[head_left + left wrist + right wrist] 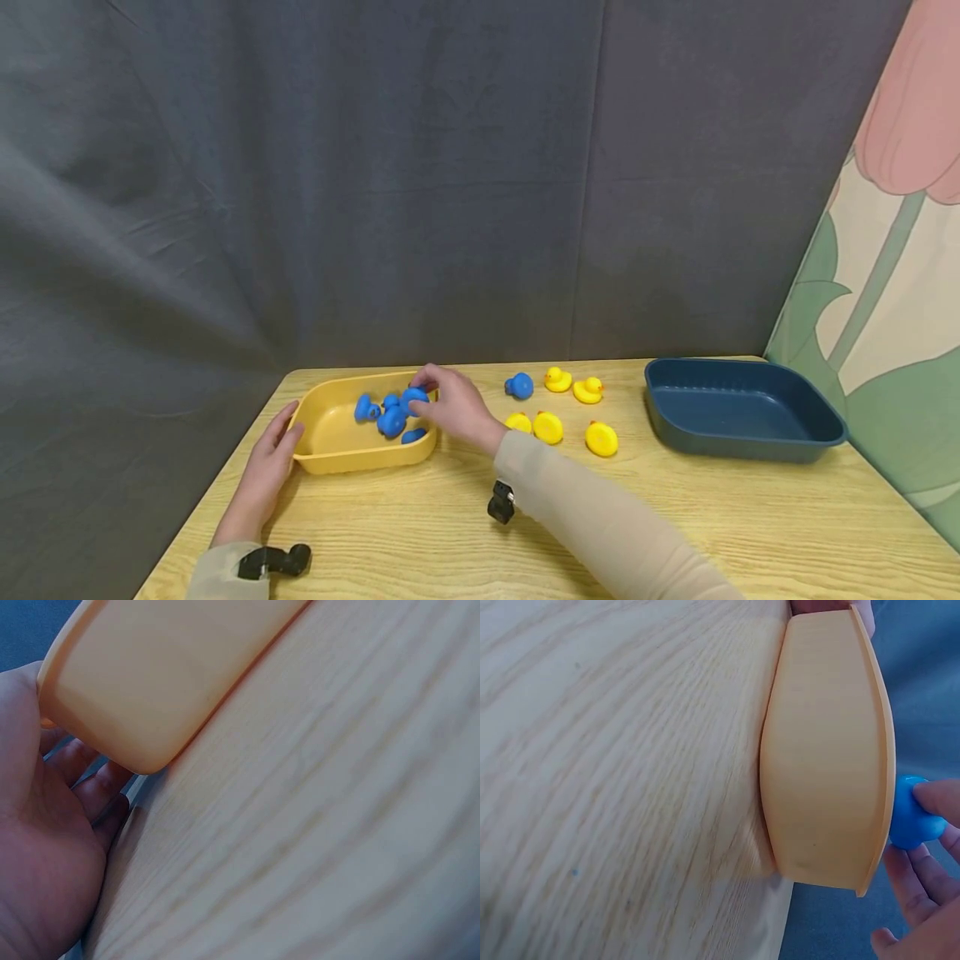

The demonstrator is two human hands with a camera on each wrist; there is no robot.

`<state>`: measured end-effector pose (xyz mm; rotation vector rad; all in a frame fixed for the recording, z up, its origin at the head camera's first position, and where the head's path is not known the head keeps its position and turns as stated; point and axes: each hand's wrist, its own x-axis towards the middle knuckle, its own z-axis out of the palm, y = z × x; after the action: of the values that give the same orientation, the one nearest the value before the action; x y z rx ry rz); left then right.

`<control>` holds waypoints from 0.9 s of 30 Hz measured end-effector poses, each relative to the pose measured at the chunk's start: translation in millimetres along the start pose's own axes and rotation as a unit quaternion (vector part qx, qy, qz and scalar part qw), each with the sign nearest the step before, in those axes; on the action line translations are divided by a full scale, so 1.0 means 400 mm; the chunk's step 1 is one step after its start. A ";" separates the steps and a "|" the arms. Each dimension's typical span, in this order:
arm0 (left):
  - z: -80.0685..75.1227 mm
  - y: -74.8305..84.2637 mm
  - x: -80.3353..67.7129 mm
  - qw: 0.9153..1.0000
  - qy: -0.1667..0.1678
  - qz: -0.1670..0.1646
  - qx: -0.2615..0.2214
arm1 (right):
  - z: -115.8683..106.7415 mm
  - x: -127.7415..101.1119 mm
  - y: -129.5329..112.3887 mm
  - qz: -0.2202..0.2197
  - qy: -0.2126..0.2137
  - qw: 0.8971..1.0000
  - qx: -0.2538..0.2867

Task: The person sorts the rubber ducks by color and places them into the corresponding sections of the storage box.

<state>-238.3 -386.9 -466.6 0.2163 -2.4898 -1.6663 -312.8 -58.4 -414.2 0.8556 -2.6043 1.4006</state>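
My right hand (461, 408) pinches a blue rubber duck (913, 817) between thumb and fingers at the right rim of a yellow plastic bin (330, 457). Inside the bin lie several more blue ducks (391, 422), some tipped over. At the bin's left end my left hand (270, 458) holds the wall, the thumb at the rim and the fingers along the outside, as the left wrist view also shows (45, 825). Right of my right hand, another blue duck (519, 386) lies on its side on the table.
Two yellow ducks (558, 380) stand upright on the wooden table (420, 533), and several others, such as one yellow duck (602, 439), lie tipped over. A dark blue bin (742, 444) stands at the right. Behind the table hangs a dark curtain (450, 208).
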 end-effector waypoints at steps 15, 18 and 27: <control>0.000 -0.001 -0.005 1.000 -0.001 -0.003 -0.009 | -0.023 -0.006 0.002 0.006 0.002 0.999 -0.039; -0.001 -0.003 -0.005 1.000 0.000 -0.005 -0.010 | -0.038 -0.004 0.004 -0.010 0.007 0.998 -0.054; 0.000 -0.002 -0.004 1.000 0.003 -0.004 -0.006 | -0.108 -0.013 0.027 -0.007 0.014 0.995 -0.097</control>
<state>-236.5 -387.0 -467.3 0.2303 -2.4781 -1.6808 -322.3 -17.6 -398.6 0.8190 -2.6525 1.1235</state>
